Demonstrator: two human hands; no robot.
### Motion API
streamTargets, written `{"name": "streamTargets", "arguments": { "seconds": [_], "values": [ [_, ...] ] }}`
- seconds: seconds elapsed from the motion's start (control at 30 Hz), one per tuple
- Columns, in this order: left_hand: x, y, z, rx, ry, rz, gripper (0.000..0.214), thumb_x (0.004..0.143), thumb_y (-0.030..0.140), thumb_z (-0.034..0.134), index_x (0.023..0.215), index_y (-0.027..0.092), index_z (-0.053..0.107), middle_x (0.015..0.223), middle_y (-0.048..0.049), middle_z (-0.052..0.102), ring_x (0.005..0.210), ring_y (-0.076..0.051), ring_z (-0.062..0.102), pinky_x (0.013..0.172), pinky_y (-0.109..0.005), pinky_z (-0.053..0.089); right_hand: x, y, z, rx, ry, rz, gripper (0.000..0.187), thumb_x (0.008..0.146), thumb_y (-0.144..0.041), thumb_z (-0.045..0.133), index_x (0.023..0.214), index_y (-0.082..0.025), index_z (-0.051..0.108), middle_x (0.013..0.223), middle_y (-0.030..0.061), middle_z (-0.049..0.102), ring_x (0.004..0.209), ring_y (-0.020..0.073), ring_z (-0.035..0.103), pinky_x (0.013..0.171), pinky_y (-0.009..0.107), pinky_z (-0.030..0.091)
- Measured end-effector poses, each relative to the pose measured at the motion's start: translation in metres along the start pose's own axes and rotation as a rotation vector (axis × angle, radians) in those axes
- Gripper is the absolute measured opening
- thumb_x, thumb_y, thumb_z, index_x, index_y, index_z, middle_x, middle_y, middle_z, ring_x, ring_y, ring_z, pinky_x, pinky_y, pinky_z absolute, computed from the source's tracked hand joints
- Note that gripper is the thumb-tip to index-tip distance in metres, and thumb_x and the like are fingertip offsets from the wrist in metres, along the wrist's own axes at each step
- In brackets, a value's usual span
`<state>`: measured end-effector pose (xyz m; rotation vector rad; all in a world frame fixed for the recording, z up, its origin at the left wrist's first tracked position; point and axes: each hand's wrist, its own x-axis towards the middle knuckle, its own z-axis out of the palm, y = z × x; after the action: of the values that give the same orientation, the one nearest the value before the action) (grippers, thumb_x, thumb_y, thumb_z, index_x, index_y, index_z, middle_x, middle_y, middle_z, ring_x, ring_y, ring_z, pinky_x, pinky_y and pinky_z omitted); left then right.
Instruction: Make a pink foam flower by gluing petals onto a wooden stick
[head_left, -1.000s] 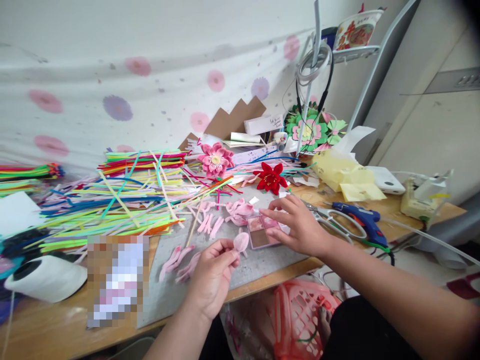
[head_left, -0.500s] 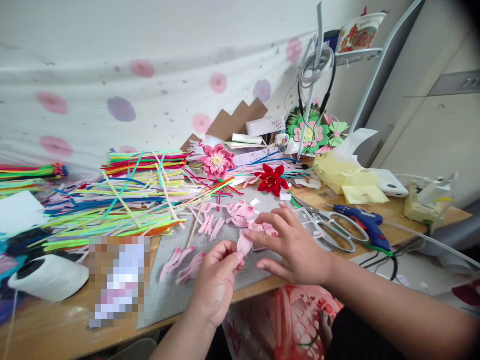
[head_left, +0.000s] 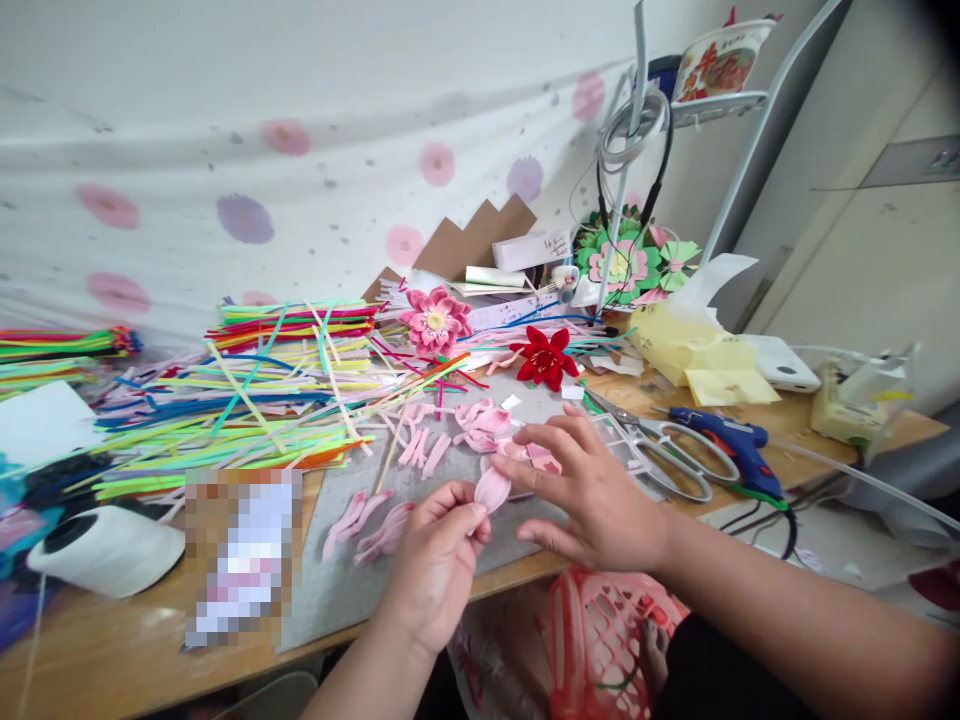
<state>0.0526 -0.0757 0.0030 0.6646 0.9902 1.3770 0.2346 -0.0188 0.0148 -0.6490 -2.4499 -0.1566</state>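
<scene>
My left hand (head_left: 439, 560) pinches a small pink petal (head_left: 493, 489) between thumb and fingers, just above the grey cutting mat (head_left: 420, 560). My right hand (head_left: 592, 490) hovers beside it with its fingers spread, the fingertips touching the petal's upper edge. That hand covers most of a pink palette on the mat. More pink petals (head_left: 367, 525) lie on the mat to the left, and others (head_left: 480, 420) lie beyond the hands.
A big heap of coloured pipe cleaners (head_left: 247, 400) fills the left of the wooden table. A pink flower (head_left: 436, 320) and a red flower (head_left: 545, 357) lie at the back. Scissors (head_left: 667, 450), a blue glue gun (head_left: 727, 445), yellow paper (head_left: 690, 350), a white spool (head_left: 109, 550) and a red basket (head_left: 600, 630) below.
My right hand left the palette and came toward me to the petal held in my left hand. The left hand turned the petal slightly and stayed where it was.
</scene>
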Motion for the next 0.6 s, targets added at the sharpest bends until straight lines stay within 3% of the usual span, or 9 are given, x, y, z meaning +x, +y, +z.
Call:
{"name": "streamTargets", "arguments": {
  "seconds": [0.23,0.6],
  "values": [
    [-0.001,-0.003,-0.002,-0.209,-0.009,-0.121,0.008,0.064,0.009,0.067,0.066,0.013,0.061,0.057,0.0019,0.053,0.053,-0.008,0.047,0.055,-0.020,0.037,-0.003,-0.002,-0.002,0.011,-0.028,-0.047,0.058,0.081,-0.052,0.054,0.133,-0.028,0.045,0.126,0.0110,0.042,0.109,0.0312,0.039,0.098,0.060,0.024],
    [-0.002,-0.004,-0.009,-0.275,0.020,-0.128,0.010,0.060,0.009,0.068,0.063,0.013,0.059,0.053,0.0020,0.053,0.049,-0.007,0.046,0.053,-0.020,0.034,-0.003,-0.003,0.010,0.029,-0.004,-0.047,0.062,0.081,-0.046,0.058,0.138,-0.033,0.038,0.124,0.0109,0.043,0.108,0.0329,0.040,0.094,0.059,0.031]
  ]
}}
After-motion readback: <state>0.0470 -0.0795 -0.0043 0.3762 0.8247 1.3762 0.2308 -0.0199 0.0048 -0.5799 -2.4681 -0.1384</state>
